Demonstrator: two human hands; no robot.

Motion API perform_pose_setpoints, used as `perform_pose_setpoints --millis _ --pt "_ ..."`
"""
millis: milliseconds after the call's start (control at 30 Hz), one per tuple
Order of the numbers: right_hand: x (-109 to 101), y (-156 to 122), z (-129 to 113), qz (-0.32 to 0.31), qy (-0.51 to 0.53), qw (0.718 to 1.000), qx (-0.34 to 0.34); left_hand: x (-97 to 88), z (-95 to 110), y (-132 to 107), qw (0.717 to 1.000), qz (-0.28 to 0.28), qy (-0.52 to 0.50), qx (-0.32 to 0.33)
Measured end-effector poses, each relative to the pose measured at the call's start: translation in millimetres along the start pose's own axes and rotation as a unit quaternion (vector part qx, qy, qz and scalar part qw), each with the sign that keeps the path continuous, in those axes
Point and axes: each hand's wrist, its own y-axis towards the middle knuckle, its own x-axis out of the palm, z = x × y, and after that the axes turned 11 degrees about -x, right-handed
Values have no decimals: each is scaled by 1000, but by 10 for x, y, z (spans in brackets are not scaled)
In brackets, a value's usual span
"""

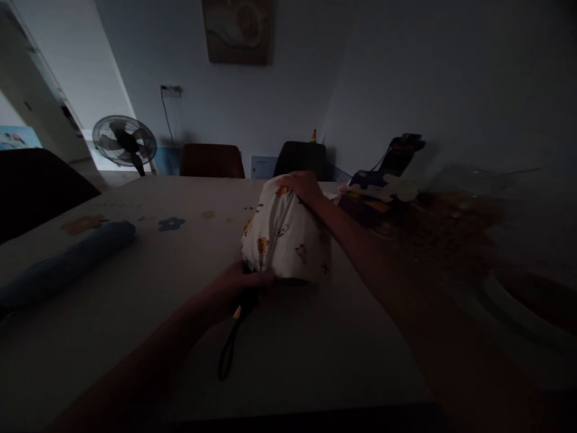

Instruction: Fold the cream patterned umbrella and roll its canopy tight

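Observation:
A folding umbrella (288,231), white with small cartoon figures, is held over the table, its canopy loose and partly gathered. My left hand (238,285) is closed around its handle end at the near side, and a dark wrist strap (228,355) hangs below that hand. At the far end my right hand (304,185) is closed over the canopy cloth, its fingertips partly hidden. To the left lies a second umbrella (74,255), blue and rolled into a long bundle, apart from both hands.
The white table (180,337) has printed flowers. Along its right side stand a tissue box (381,186), a dark device on a stand (401,153) and a dim clear container (460,222). Chairs (211,161) line the far edge. A fan (125,143) stands behind left.

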Motion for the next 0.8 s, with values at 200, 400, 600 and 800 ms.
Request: perform_pose_setpoints --millis 200,400,600,800 --pt "168 46 67 -64 -72 995 15 86 15 -16 992 116 1 -44" --pt "105 -21 199 -89 -33 993 68 103 32 -19 989 130 28 -59" --pt "-243 -222 481 109 94 978 150 -13 -13 51 992 116 39 -29" --pt "-331 -566 603 129 142 951 241 -157 -40 158 984 177 28 3"
